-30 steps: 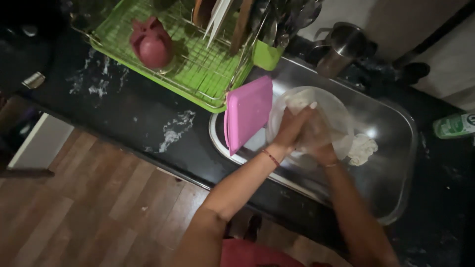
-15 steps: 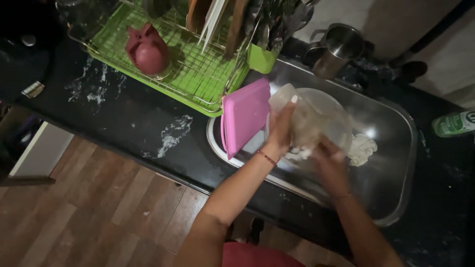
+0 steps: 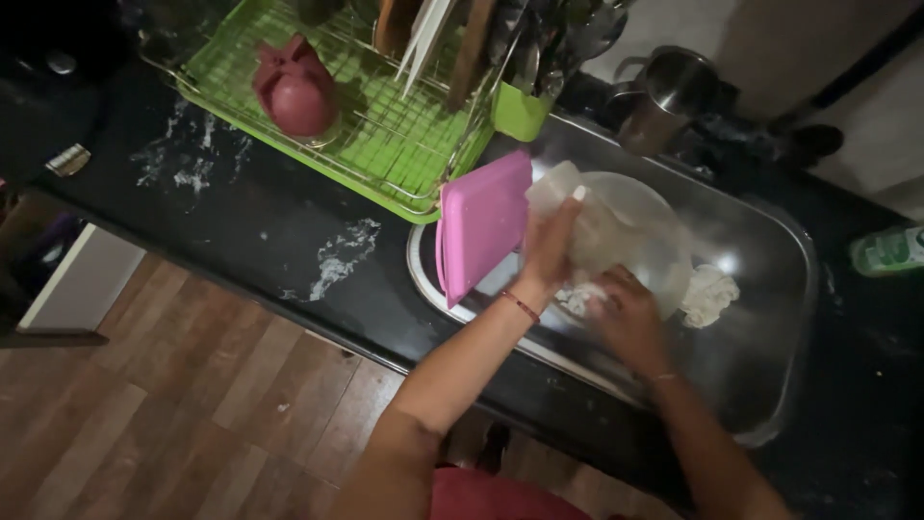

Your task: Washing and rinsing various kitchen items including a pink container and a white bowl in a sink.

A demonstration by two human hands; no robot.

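Over a steel sink (image 3: 770,289), the left hand (image 3: 551,248) tilts a clear plastic container (image 3: 626,236) upright, fingers wrapped on its rim, apparently to expose its inside. The right hand (image 3: 626,318), fingers curled on a soapy white cloth (image 3: 583,299), rubs below. A pink lid (image 3: 481,223) leans at the sink's edge.

Dim overall, corners near black. Light from upper right; glare on sink (image 3: 770,279) steel and wet table (image 3: 241,221). Hands motion-blurred, soft focus, grainy shadows, slight edge bending.
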